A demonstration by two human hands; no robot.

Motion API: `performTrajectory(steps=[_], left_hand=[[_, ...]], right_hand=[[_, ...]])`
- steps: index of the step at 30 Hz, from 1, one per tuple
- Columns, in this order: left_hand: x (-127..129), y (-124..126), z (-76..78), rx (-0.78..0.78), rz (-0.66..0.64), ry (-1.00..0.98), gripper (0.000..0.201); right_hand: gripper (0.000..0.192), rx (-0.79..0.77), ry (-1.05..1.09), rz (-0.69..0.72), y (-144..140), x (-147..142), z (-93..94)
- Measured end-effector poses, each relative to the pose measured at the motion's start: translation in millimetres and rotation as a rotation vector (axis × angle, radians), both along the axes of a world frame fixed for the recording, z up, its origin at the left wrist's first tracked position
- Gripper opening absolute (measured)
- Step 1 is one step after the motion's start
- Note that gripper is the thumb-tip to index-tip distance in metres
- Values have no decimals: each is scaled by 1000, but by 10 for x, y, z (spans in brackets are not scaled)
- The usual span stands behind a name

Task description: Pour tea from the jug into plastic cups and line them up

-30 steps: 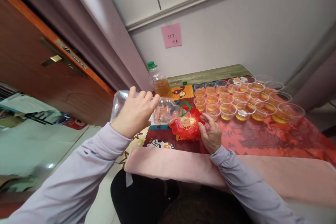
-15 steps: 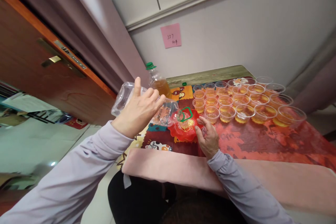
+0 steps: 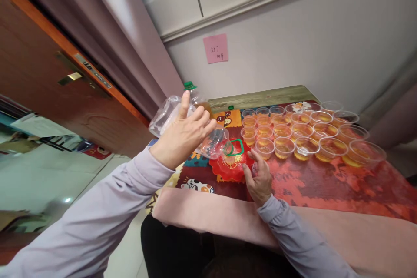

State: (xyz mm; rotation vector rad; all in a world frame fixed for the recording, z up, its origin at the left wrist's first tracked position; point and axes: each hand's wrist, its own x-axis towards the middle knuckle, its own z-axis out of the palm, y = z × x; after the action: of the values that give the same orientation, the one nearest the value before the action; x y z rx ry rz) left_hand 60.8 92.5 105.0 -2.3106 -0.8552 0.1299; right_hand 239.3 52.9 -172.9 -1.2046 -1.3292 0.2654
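Though it is nearly drained, the clear plastic bottle [image 3: 192,128] is tipped mouth-down over a small clear cup [image 3: 230,156] that sits on a red scalloped plate [image 3: 228,169], and the left hand [image 3: 184,137] wraps its body from above, with the forefinger raised off the wall and the other fingers curled round it. So empty, the bottle should be light and its thin wall soft enough to buckle under a hard squeeze; the ribbed middle where the hand sits looks the soundest place to hold, with the green carry handle [image 3: 235,147] at the neck as another. The right hand [image 3: 259,176] rests half open at the plate's near edge, fingertips touching or almost touching the rim, though contact is hard to judge from this angle; it grasps nothing. The cup is thin, light and easy to tip. Behind the plate stand rows of filled plastic cups [image 3: 302,132] of amber liquid, close together, and a second bottle with a green cap [image 3: 195,95] near the wall. The table wears a glossy, patterned red tablecloth [image 3: 325,182], likely slick, with a pink cloth [image 3: 228,217] along the near edge. A wooden door [image 3: 48,82] lies left, and a pink note [image 3: 215,47] is stuck on the wall.
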Motion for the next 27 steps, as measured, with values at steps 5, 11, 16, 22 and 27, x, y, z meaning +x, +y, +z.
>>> performTrajectory(steps=[5, 11, 16, 22, 27], left_hand=[[3, 20, 9, 26, -23, 20, 50], [-98, 21, 45, -23, -28, 2, 62], [-143, 12, 98, -84, 6, -72, 67], [-593, -48, 64, -118, 76, -363, 71], [-1353, -101, -786, -92, 386, -984, 93]], right_hand=[[47, 0, -3, -14, 13, -4, -28], [43, -21, -26, 0, -3, -15, -57], [43, -16, -39, 1, 5, -29, -93], [43, -76, 68, 55, -199, 13, 244], [45, -118, -193, 122, -756, 396, 318]])
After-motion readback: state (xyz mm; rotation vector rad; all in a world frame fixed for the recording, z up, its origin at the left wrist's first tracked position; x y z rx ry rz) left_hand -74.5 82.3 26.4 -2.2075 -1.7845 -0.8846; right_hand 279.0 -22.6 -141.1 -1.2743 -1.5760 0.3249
